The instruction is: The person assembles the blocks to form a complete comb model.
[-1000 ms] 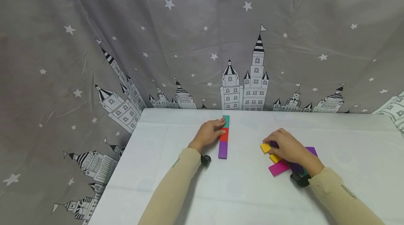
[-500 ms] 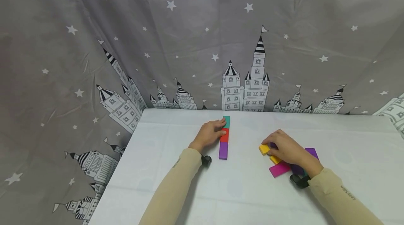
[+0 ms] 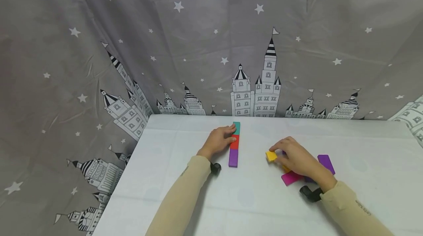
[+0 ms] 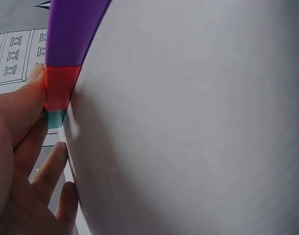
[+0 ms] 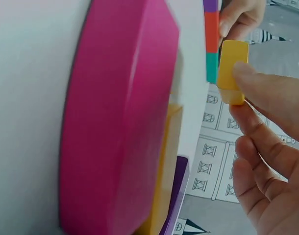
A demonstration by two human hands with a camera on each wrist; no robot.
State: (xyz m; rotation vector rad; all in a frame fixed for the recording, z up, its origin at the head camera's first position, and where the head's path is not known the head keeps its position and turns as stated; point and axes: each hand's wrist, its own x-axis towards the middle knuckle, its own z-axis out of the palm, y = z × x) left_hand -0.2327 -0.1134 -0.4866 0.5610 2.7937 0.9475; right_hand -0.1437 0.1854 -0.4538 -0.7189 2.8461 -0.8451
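A teal block [image 3: 237, 126], a red block [image 3: 235, 144] and a purple block [image 3: 233, 158] lie end to end in a straight row on the white table. My left hand [image 3: 216, 141] rests along the row's left side, thumb at the red block and a fingertip at the teal one. Between thumb and index finger, my right hand [image 3: 297, 158] pinches a small yellow block [image 5: 233, 61]. Its remaining fingers are loosely bent below in the right wrist view. Under and beside this hand lie a magenta block [image 3: 290, 178] and another yellow block [image 3: 286, 169], partly hidden.
A purple block [image 3: 326, 163] lies right of the right hand, with a dark purple block [image 3: 310, 179] partly covered by the wrist. The table [image 3: 251, 199] ends at a grey curtain [image 3: 198, 45] printed with castles and stars.
My right hand has moved slightly left with the yellow block, away from the other blocks. The left hand and the row have stayed in place.
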